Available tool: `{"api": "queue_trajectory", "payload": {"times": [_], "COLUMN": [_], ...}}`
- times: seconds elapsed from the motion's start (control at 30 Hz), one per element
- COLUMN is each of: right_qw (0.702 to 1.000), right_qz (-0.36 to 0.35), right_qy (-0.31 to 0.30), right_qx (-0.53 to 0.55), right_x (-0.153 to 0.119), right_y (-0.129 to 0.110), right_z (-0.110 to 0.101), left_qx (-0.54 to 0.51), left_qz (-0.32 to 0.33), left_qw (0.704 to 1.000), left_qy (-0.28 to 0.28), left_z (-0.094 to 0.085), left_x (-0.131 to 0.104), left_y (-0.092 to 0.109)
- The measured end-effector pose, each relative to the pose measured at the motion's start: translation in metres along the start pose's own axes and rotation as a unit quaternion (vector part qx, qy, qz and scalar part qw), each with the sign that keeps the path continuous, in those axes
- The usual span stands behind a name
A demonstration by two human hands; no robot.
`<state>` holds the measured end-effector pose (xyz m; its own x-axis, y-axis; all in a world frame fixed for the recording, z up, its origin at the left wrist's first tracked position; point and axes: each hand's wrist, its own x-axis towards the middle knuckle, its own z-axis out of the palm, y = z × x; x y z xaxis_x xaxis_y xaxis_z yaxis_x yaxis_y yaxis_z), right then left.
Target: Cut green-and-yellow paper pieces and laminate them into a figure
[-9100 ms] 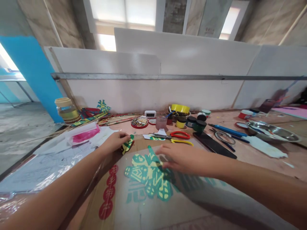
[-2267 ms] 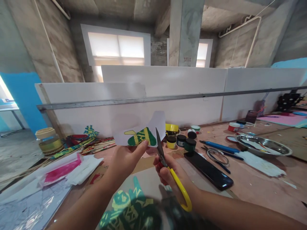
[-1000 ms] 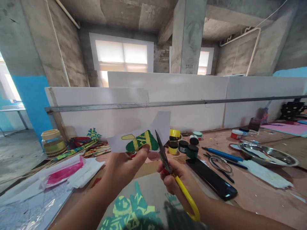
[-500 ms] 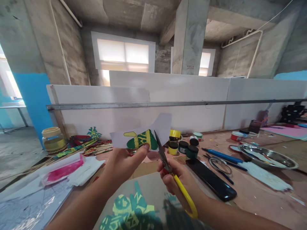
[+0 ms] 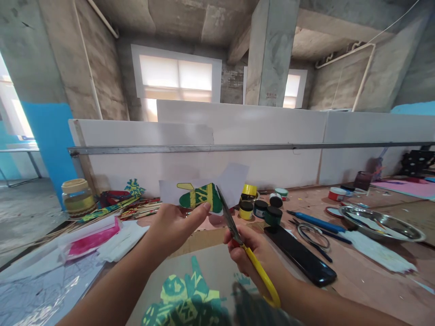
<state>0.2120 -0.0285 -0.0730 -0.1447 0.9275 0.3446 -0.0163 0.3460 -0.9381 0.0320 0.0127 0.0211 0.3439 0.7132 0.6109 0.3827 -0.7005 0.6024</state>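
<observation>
Head cam's giving me a decent look at the bench (image 5: 367, 290), so here's how it stands. My left hand (image 5: 178, 226) has a white sheet (image 5: 234, 176) pinched with the thumb on top, held up in the air over the middle of the bench. On the sheet there's a painted green and yellow shape (image 5: 202, 197), kinda shoe-like, plus a small yellow patch (image 5: 185, 186) at its upper left. My right hand (image 5: 263, 256) is wrapped around the scissors (image 5: 231, 224), yellow handle loop toward me, tip pointing up right by the shape's right end. Can't really tell if the paper sits between the blades or just behind them.

Below the hands, toward the near edge, lies a bigger green and yellow figure (image 5: 183, 294), partly in shadow. A black phone (image 5: 299, 253) is just right of the scissors hand, with some paint pots (image 5: 273, 216) behind it. Over toward the right edge I've got a metal bowl (image 5: 417, 232), and a lidded jar (image 5: 78, 199) is parked at the back left corner, near a bunch of thin sticks (image 5: 141, 209).
</observation>
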Motion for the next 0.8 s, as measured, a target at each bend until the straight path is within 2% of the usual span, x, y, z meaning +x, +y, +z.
{"api": "queue_trajectory", "payload": {"times": [0.33,0.57,0.7,0.8], "right_qw": [1.0,1.0,1.0,0.999], "right_qz": [0.005,0.008,0.011,-0.001], "right_qy": [0.006,0.005,0.0,-0.03], "right_qx": [0.001,0.005,-0.003,-0.014], "right_x": [0.0011,0.0004,0.0002,-0.0019], "right_y": [0.0022,0.0041,0.0035,0.0005], "right_z": [0.0007,0.0019,0.0026,0.0027], "left_qx": [0.034,0.039,-0.014,-0.046], "left_qz": [-0.016,0.003,0.013,0.019], "left_qw": [0.999,0.999,1.0,0.997], "left_qy": [-0.032,-0.01,-0.01,-0.052], "left_z": [-0.0046,-0.0038,-0.0027,-0.0038], "left_x": [0.002,0.0039,0.0042,0.0039], "left_y": [-0.0005,0.001,-0.0038,-0.0074]}}
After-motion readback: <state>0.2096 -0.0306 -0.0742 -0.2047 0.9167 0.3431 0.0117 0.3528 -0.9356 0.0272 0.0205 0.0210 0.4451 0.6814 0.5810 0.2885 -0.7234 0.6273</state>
